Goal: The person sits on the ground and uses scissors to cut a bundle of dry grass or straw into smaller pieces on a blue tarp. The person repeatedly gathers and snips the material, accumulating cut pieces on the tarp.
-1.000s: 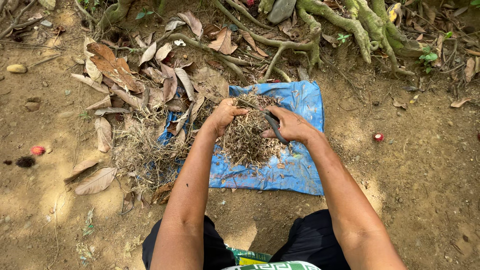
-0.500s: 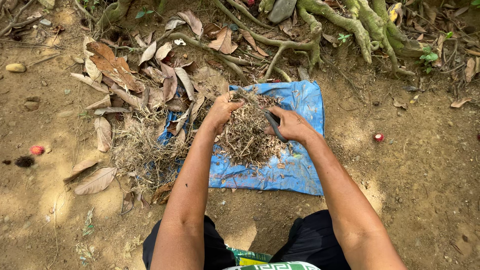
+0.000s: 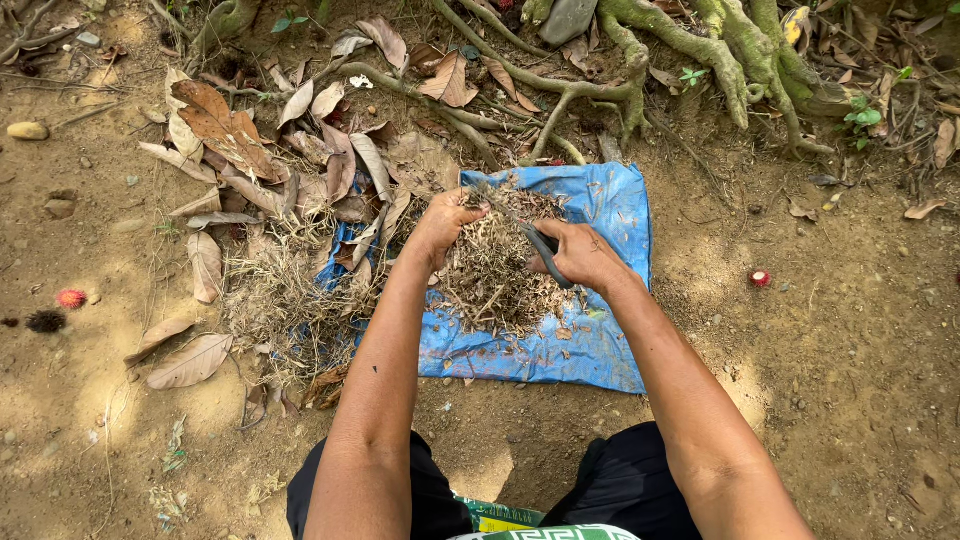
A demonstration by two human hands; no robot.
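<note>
The left hand [image 3: 445,222] is clutching a bunch of dry grass [image 3: 495,265] lying mid-sheet on the blue tarp [image 3: 600,345], while the right hand [image 3: 580,255], at three o'clock of it, is gripping a dark-handled tool [image 3: 545,250] whose edge is risking nicking those fingers, I judge.

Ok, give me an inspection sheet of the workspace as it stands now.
Surface: bare dirt ground, sun-dappled.
Job's things: blue tarp spread flat; pile of dry chopped stems on it; dark-handled tool.
Clutter: dry brown leaves, loose dry grass, small red fruits.
Hands: left hand gripping stems; right hand closed on the tool.
Cables: nothing seen.
Surroundings: tree roots, stones.
</note>
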